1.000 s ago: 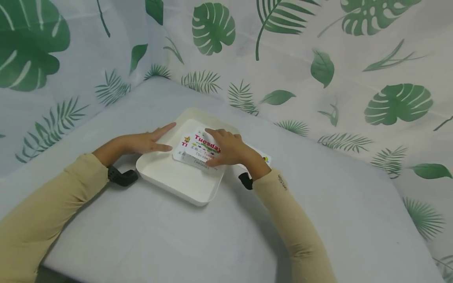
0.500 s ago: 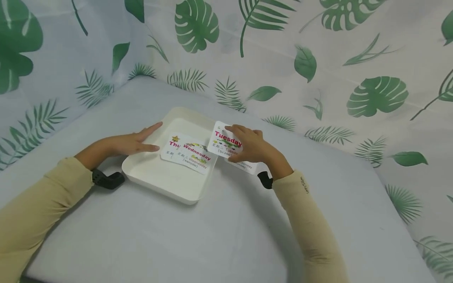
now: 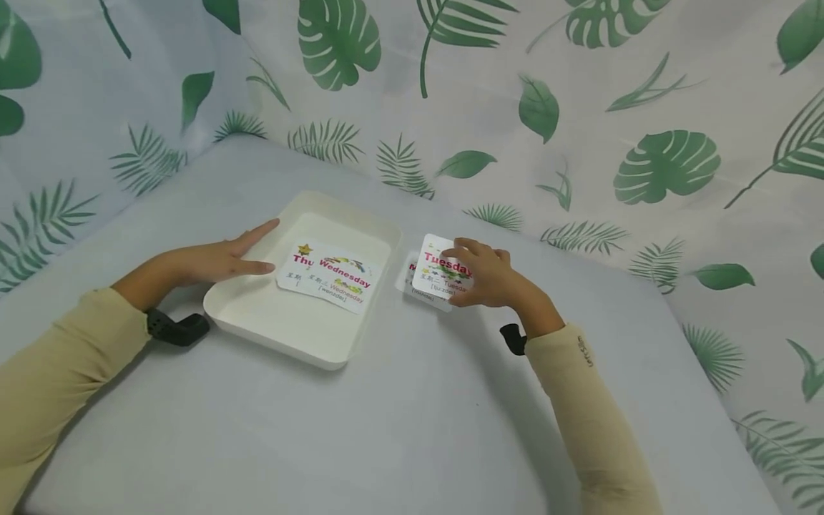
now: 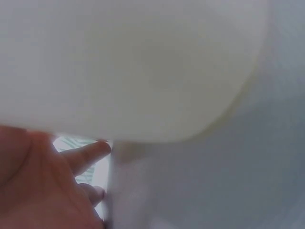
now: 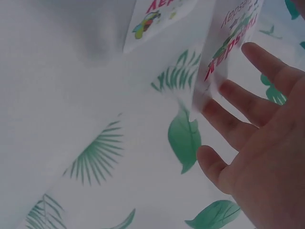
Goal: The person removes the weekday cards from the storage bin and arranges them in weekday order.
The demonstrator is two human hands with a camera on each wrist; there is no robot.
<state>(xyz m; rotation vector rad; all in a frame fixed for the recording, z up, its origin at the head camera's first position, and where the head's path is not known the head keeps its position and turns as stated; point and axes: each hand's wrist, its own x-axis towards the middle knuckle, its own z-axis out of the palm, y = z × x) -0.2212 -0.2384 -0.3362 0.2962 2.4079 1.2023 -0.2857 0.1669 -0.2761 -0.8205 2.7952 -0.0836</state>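
My right hand (image 3: 489,275) pinches a white flashcard printed "Tuesday" (image 3: 433,268) between thumb and fingers, just to the right of the white tray (image 3: 309,343). Another card, its text starting with "M" (image 3: 410,292), lies partly hidden below the held one. Inside the tray, a "Wednesday" card (image 3: 347,277) overlaps a card reading "Thu" (image 3: 291,275). At the tray's left side rests my left hand (image 3: 212,263), thumb and fingers stretched along the rim. The right wrist view shows fingertips against the edge of the Tuesday card (image 5: 231,45).
A pale cloth-covered table (image 3: 386,429) carries the tray and cards. Behind it hangs a white curtain printed with green leaves (image 3: 466,164). Black wrist cameras are strapped at the left wrist (image 3: 177,329) and the right wrist (image 3: 513,338).
The right hand has carried the Tuesday card from over the tray to the right, above the loose card on the table. The Wednesday card is now uncovered. The left hand stays at the tray.
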